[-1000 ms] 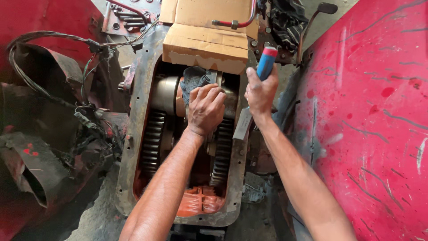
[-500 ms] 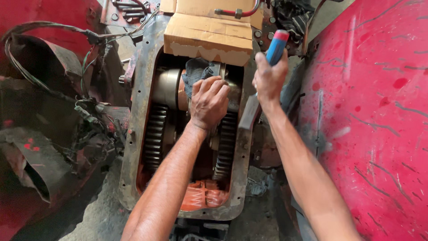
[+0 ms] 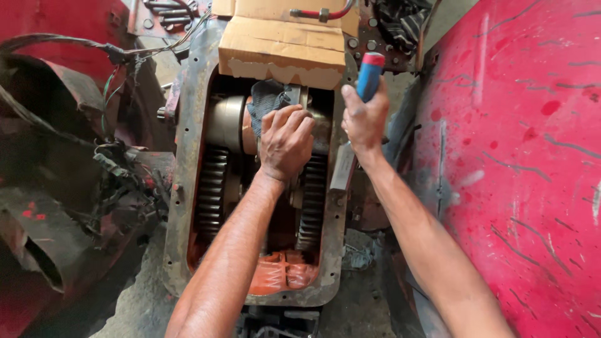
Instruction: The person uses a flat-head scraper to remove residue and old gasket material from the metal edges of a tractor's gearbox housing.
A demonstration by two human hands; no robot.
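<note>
A scratched red sheet-metal panel (image 3: 519, 163) filled the right side of the view, with a darker red body part (image 3: 56, 19) at the upper left. Between them lay an open, rust-edged rectangular gear housing (image 3: 188, 188), its orange-painted inner floor (image 3: 282, 275) showing at the near end. Two large dark toothed gears (image 3: 213, 188) stood on edge inside it, one along each side. A torn brown cardboard box (image 3: 288, 37) rested across the far end of the housing, under a thin red hose (image 3: 325, 14). A tangle of black cables (image 3: 119, 169) hung to the left of the housing.

The left hand (image 3: 285, 141) was closed, knuckles up, pressing a crumpled grey-blue cloth (image 3: 266, 100) against the metal drum between the gears. The right hand (image 3: 364, 119) was clenched around a tool with a blue and red handle (image 3: 369, 74), held upright just beside the housing's right rim; its working end was hidden.
</note>
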